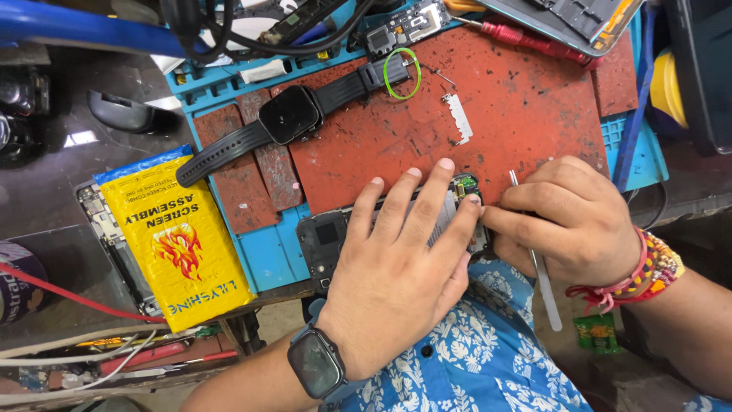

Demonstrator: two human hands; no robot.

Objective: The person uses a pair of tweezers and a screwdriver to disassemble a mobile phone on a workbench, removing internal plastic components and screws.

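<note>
My left hand (400,263) lies flat, fingers spread, on an opened phone (324,240) at the front edge of a red work mat (518,99). It pins the phone down and hides most of it. A dark smartwatch is on that wrist. My right hand (572,225) grips thin metal tweezers (543,282); their tip is at a small green-ringed part (465,183) by the phone's upper right corner. Red thread bands circle the right wrist.
A black smartwatch with strap (290,114) lies on the mat's left, with a green rubber ring (402,74) and a small razor blade (459,119) beyond. A yellow padded parts packet (179,236) lies left. A red screwdriver (526,38), circuit boards and cables crowd the back.
</note>
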